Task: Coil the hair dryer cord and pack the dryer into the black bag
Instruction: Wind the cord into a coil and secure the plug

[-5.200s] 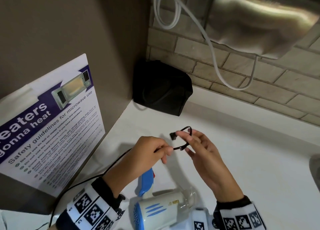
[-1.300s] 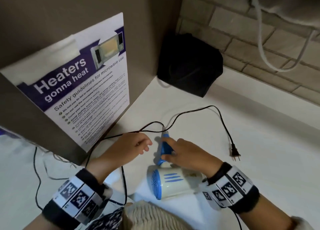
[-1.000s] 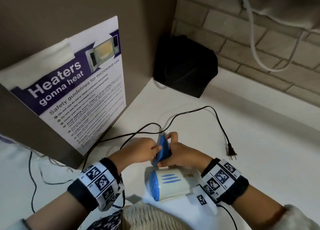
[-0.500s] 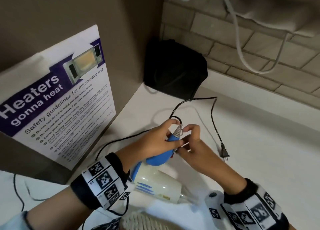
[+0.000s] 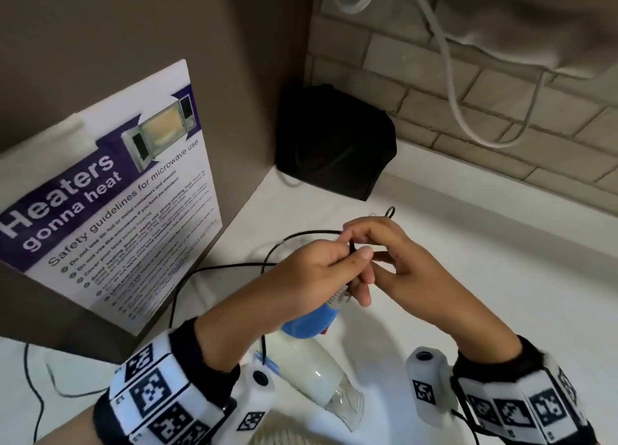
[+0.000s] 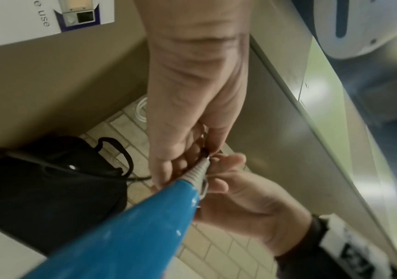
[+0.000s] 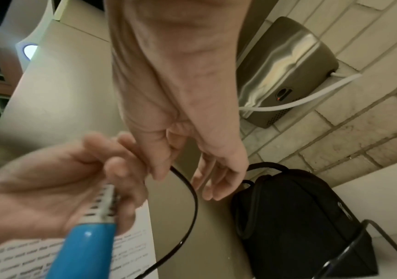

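The hair dryer has a white body (image 5: 311, 377) and a blue handle (image 5: 309, 321), and it hangs tilted above the white counter (image 5: 468, 277). My left hand (image 5: 337, 260) grips the handle's top end, by the grey ribbed cord sleeve (image 6: 196, 171). Touching it, my right hand (image 5: 354, 240) pinches the black cord (image 7: 190, 207) just past that sleeve, its other fingers loose. More cord trails left over the counter (image 5: 234, 265); the plug is out of sight. The black bag (image 5: 334, 143) stands in the back corner, beyond both hands.
A panel with a microwave safety poster (image 5: 110, 203) stands at the left. Behind the counter is a brick wall (image 5: 501, 116) with a metal wall unit (image 7: 288, 71) and a white hose (image 5: 468, 116). A thin dark wire lies at the lower left (image 5: 33, 394).
The dryer has come up off the counter in my left hand. My right hand has closed on the cord at the handle's end. The plug has left the counter on the right.
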The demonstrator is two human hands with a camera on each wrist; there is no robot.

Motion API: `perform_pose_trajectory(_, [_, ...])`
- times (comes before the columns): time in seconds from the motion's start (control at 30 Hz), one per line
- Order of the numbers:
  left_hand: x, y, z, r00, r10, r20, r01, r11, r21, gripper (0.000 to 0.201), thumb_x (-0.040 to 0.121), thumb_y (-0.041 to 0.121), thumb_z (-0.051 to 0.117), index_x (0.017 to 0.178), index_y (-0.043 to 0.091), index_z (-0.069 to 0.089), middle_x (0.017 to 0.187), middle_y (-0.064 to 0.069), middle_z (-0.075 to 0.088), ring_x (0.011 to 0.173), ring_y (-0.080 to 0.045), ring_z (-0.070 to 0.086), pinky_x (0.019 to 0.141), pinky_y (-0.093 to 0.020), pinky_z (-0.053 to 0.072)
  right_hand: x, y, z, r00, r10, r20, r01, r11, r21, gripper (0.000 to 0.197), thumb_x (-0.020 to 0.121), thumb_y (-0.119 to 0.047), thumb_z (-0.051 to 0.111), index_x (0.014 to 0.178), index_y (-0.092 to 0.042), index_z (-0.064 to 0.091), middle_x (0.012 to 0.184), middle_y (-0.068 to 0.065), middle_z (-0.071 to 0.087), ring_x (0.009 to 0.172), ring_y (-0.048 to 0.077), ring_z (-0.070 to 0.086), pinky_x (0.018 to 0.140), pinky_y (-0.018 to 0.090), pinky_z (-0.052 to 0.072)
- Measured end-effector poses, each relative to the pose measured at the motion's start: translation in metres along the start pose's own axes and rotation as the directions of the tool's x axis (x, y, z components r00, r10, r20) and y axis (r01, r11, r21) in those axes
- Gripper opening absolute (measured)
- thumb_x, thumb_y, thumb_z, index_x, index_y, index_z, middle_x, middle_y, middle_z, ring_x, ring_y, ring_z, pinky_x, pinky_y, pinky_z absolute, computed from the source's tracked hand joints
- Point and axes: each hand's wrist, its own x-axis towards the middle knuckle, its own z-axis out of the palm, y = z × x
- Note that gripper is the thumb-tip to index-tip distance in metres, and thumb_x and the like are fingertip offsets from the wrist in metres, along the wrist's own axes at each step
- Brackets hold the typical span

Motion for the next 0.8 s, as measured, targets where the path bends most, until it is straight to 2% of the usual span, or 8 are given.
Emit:
perform_pose_trajectory(0.1, [-0.009, 0.010, 0.005, 1.000, -0.020, 0.007, 0.021, 0.997, -0.076, 0.031, 0.098, 0.033, 0.041, 0.089, 0.016, 0.064, 0.044, 0.004, 0.052, 0.064, -0.014, 0.063, 0.067, -0.026, 0.046, 0.005, 0.004, -0.001, 0.995, -0.008, -0.101, 0.004, 0.999, -0.032, 0.025, 0.089, -0.003, 0.055, 0.091, -0.028, 0.055, 0.118, -0.009, 0.054, 0.116, 0.008, 0.051, 0.098, 0.038, 0.045])
perform_pose_trajectory(0.2, [-0.014, 0.013, 0.000, 1.000, -0.001, 0.003, 0.001, 0.991, -0.137, 0.030, 0.097, 0.035, 0.042, 0.110, 0.022, 0.065, 0.039, 0.004, 0.041, 0.055, -0.015, 0.059, 0.070, -0.035, 0.045, 0.008, 0.006, 0.000, 0.986, 0.043, -0.161, -0.019, 0.989, 0.148, 0.011, 0.092, -0.014, 0.055, 0.086, -0.023, 0.056, 0.102, -0.001, 0.066, 0.101, 0.018, 0.061, 0.090, 0.037, 0.048])
perform_pose_trajectory(0.33, [-0.022, 0.013, -0.010, 0.997, 0.040, 0.070, -0.025, 0.978, -0.207, 0.027, 0.094, 0.035, 0.048, 0.114, 0.033, 0.066, 0.039, 0.006, 0.038, 0.051, -0.012, 0.056, 0.075, -0.046, 0.036, 0.007, 0.017, 0.003, 0.973, 0.136, -0.184, -0.095, 0.972, 0.214, 0.014, 0.097, -0.019, 0.051, 0.086, -0.018, 0.060, 0.091, 0.010, 0.066, 0.094, 0.029, 0.060, 0.088, 0.044, 0.046])
perform_pose_trajectory(0.4, [-0.024, 0.012, -0.014, 0.996, 0.074, 0.050, -0.057, 0.958, -0.280, 0.026, 0.093, 0.030, 0.051, 0.109, 0.030, 0.070, 0.042, 0.008, 0.045, 0.053, -0.010, 0.057, 0.077, -0.040, 0.040, 0.006, 0.024, 0.007, 0.970, 0.172, -0.170, -0.134, 0.967, 0.217, 0.021, 0.097, -0.029, 0.049, 0.087, -0.016, 0.062, 0.090, 0.006, 0.068, 0.094, 0.024, 0.062, 0.091, 0.041, 0.045])
perform_pose_trajectory(0.47, [-0.023, 0.009, -0.019, 0.994, 0.112, 0.021, -0.096, 0.920, -0.380, 0.027, 0.091, 0.022, 0.049, 0.102, 0.022, 0.073, 0.051, 0.007, 0.055, 0.059, -0.008, 0.060, 0.071, -0.025, 0.048, 0.005, 0.031, 0.012, 0.964, 0.218, -0.152, -0.182, 0.958, 0.220, 0.030, 0.096, -0.036, 0.048, 0.087, -0.013, 0.063, 0.087, 0.004, 0.069, 0.095, 0.020, 0.066, 0.094, 0.035, 0.046])
perform_pose_trajectory(0.57, [-0.023, 0.008, -0.024, 0.988, 0.153, -0.018, -0.144, 0.876, -0.460, 0.028, 0.086, 0.019, 0.048, 0.088, 0.021, 0.076, 0.053, 0.002, 0.059, 0.060, -0.010, 0.059, 0.060, -0.018, 0.048, 0.002, 0.039, 0.018, 0.964, 0.221, -0.148, -0.200, 0.969, 0.146, 0.026, 0.099, -0.020, 0.045, 0.080, -0.008, 0.058, 0.078, -0.001, 0.067, 0.087, 0.015, 0.067, 0.081, 0.017, 0.044])
perform_pose_trajectory(0.67, [-0.024, 0.004, -0.027, 0.986, 0.157, -0.056, -0.165, 0.859, -0.484, 0.021, 0.080, 0.024, 0.059, 0.091, 0.015, 0.075, 0.044, -0.016, 0.037, 0.061, -0.013, 0.056, 0.062, -0.021, 0.049, 0.000, 0.042, 0.019, 0.974, 0.150, -0.172, -0.168, 0.981, -0.096, 0.024, 0.098, -0.006, 0.042, 0.079, -0.011, 0.056, 0.070, -0.005, 0.064, 0.066, 0.002, 0.056, 0.065, 0.009, 0.038])
perform_pose_trajectory(0.8, [-0.022, -0.002, -0.028, 0.987, 0.157, 0.043, -0.109, 0.835, -0.539, 0.041, 0.086, 0.028, 0.053, 0.122, 0.011, 0.063, 0.039, 0.008, 0.034, 0.062, -0.013, 0.059, 0.067, -0.024, 0.049, -0.004, 0.044, 0.023, 0.983, 0.155, -0.097, -0.174, 0.956, -0.237, 0.032, 0.091, 0.007, 0.035, 0.089, -0.016, 0.056, 0.075, -0.002, 0.067, 0.067, -0.001, 0.055, 0.060, 0.010, 0.039])
